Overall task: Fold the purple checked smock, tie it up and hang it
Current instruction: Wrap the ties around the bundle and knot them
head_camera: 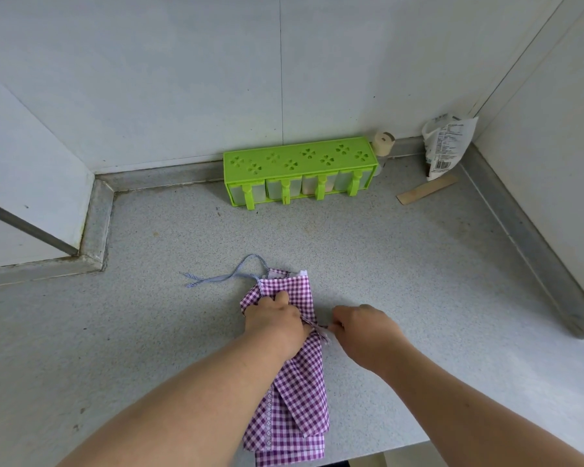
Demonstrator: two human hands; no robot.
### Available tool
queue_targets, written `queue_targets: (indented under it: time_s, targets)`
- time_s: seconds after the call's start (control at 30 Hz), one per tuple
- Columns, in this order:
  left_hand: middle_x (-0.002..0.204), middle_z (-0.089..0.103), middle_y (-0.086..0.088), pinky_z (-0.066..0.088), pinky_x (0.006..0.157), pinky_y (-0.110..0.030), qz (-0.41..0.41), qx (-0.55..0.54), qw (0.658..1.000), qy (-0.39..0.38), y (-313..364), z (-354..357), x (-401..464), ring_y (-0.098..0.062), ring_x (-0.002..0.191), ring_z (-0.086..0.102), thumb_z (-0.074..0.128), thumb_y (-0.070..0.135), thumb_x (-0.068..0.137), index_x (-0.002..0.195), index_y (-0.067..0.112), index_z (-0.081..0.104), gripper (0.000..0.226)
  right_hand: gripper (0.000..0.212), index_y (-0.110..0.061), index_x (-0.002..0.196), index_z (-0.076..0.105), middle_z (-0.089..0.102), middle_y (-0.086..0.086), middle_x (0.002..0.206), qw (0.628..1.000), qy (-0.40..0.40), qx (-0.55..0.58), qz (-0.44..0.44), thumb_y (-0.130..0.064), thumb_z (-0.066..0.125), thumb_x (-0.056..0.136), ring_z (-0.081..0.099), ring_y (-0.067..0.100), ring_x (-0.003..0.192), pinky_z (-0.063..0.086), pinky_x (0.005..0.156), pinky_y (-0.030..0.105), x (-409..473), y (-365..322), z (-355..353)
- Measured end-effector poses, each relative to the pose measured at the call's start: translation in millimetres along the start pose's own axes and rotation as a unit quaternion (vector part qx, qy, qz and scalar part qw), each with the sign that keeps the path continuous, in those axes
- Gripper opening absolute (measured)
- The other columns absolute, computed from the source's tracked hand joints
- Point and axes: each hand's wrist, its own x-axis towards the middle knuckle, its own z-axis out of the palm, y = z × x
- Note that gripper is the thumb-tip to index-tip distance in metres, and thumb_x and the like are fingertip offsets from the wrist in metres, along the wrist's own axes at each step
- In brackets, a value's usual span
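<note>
Two hands work at the middle of the purple checked smock (297,382), folded into a long strip on the grey counter (402,264). Left hand (273,323) bunches the cloth in a curled grip; right hand (364,332), just beside it, pinches a tie end (322,332). A striped tie cord (223,276) trails from the smock's far end.

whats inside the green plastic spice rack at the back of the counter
The green plastic spice rack holds four translucent containers in a row, each behind a green handle. One shows a pale filling. The others look cloudy; their contents cannot be told, and the lid covers their tops.
</note>
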Motion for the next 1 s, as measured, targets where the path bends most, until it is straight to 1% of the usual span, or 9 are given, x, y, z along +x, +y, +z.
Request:
queue_targets:
  time_s: [0.1, 0.17, 0.3, 0.37, 0.47, 0.57, 0.67, 0.8, 1.0]
  targets:
    - [0.141, 0.042, -0.005, 0.042, 0.109, -0.051, 0.020, -0.005, 1.000, 0.006, -2, -1, -6, -0.030, 0.130, 0.044, 0.028, 0.065, 0.106, 0.146, 0.020, 0.053, 0.065, 0.028, -0.034, 0.082, 0.052, 0.059, -0.008, 0.079, 0.999, 0.032, 0.013, -0.003, -0.055, 0.047, 0.100, 0.057, 0.020, 0.082, 0.050, 0.083, 0.038, 0, 1, -4]
    - [0.143, 0.042, -0.004, 0.040, 0.111, -0.053, 0.040, -0.018, 0.999, 0.011, -4, 0, -10, -0.029, 0.132, 0.042, 0.021, 0.062, 0.107, 0.148, 0.021, 0.051, 0.066, 0.034, -0.028, 0.079, 0.059, 0.060, -0.011, 0.075, 0.998, 0.067, 0.011, -0.006, -0.055, 0.051, 0.099, 0.055, 0.017, 0.083, 0.048, 0.087, 0.037, 2, 0, -12]
    - [0.141, 0.046, 0.001, 0.040, 0.113, -0.052, 0.084, -0.065, 0.994, 0.022, -14, 3, -14, -0.024, 0.130, 0.041, 0.014, 0.044, 0.109, 0.145, 0.026, 0.051, 0.055, 0.028, -0.031, 0.087, 0.063, 0.062, -0.014, 0.082, 0.993, 0.075, 0.087, 0.011, -0.056, 0.056, 0.099, 0.056, 0.011, 0.083, 0.043, 0.073, 0.028, 7, -8, -25]
    - [0.136, 0.050, 0.006, 0.042, 0.112, -0.048, 0.092, -0.105, 0.990, 0.035, -19, 3, -15, -0.020, 0.127, 0.044, 0.018, 0.044, 0.110, 0.135, 0.028, 0.056, 0.048, 0.023, -0.029, 0.088, 0.062, 0.063, -0.010, 0.083, 0.985, 0.055, 0.158, 0.031, -0.047, 0.057, 0.102, 0.058, 0.009, 0.071, 0.042, 0.058, 0.022, 9, -13, -25]
    - [0.125, 0.054, 0.011, 0.043, 0.110, -0.047, 0.101, -0.162, 0.981, 0.039, -21, 1, -14, -0.019, 0.127, 0.045, 0.026, 0.047, 0.111, 0.117, 0.035, 0.059, 0.036, 0.023, -0.030, 0.082, 0.060, 0.065, -0.008, 0.078, 0.976, 0.061, 0.206, 0.034, -0.044, 0.061, 0.100, 0.056, 0.008, 0.062, 0.041, 0.052, 0.021, 10, -20, -22]
    - [0.103, 0.059, 0.017, 0.049, 0.101, -0.044, 0.100, -0.246, 0.963, 0.039, -23, -1, -12, -0.016, 0.110, 0.055, 0.038, 0.051, 0.109, 0.098, 0.039, 0.061, 0.029, 0.022, -0.028, 0.082, 0.063, 0.065, -0.007, 0.076, 0.972, 0.081, 0.220, 0.024, -0.044, 0.065, 0.097, 0.054, 0.006, 0.063, 0.041, 0.055, 0.022, 10, -26, -18]
    - [0.087, 0.073, 0.014, 0.056, 0.080, -0.034, 0.093, -0.325, 0.941, 0.029, -27, 1, -6, -0.011, 0.080, 0.067, 0.052, 0.054, 0.104, 0.103, 0.039, 0.075, 0.027, 0.020, -0.027, 0.088, 0.067, 0.063, -0.011, 0.085, 0.977, 0.094, 0.192, 0.007, -0.045, 0.064, 0.098, 0.058, 0.004, 0.072, 0.044, 0.059, 0.021, 10, -30, -13]
    - [0.086, 0.078, 0.016, 0.061, 0.086, -0.035, 0.079, -0.399, 0.913, 0.036, -28, 2, -3, -0.012, 0.082, 0.074, 0.065, 0.049, 0.100, 0.107, 0.040, 0.081, 0.020, 0.021, -0.027, 0.103, 0.072, 0.065, -0.011, 0.095, 0.980, 0.105, 0.164, -0.031, -0.043, 0.059, 0.101, 0.061, 0.007, 0.080, 0.055, 0.070, 0.027, 8, -28, -8]
    - [0.078, 0.075, 0.019, 0.060, 0.088, -0.038, 0.046, -0.404, 0.910, 0.081, -16, 3, 2, -0.005, 0.079, 0.070, 0.073, 0.050, 0.093, 0.091, 0.038, 0.084, 0.016, 0.020, -0.025, 0.104, 0.074, 0.066, -0.012, 0.097, 0.978, 0.131, 0.149, -0.064, -0.036, 0.058, 0.103, 0.062, 0.008, 0.084, 0.056, 0.075, 0.029, 5, -24, -4]
